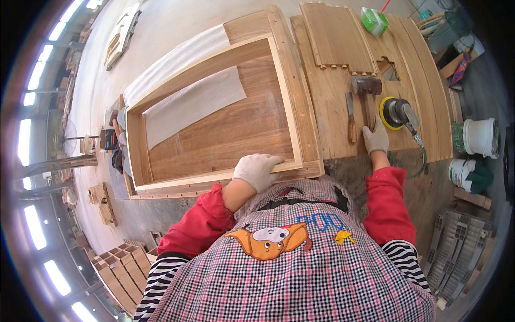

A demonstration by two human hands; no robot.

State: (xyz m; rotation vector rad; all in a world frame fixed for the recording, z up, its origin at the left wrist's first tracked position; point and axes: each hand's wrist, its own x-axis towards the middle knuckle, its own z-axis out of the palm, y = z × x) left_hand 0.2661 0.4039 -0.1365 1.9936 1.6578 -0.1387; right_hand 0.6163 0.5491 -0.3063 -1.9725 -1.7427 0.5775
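Observation:
A shallow rectangular wooden frame (294,126) with raised sides lies on a larger wooden panel at the left. My left hand (257,170), in a pale glove, grips its near rim, fingers over the edge. A strip of white sheet (198,104) lies inside the frame. My right hand (376,138), also gloved, is closed around the handle of a mallet (367,86), whose dark head points away from me on the wooden bench. Left of the mallet lies a chisel (351,118) with a wooden handle. To its right rests a round sander (396,112) with a yellow-edged pad.
Stacked wooden boards (335,35) and a green-and-white packet (374,21) sit at the bench's far side. White buckets (480,137) stand at the right. A hose runs from the sander. Someone's arm (119,131) shows beyond the frame's left end.

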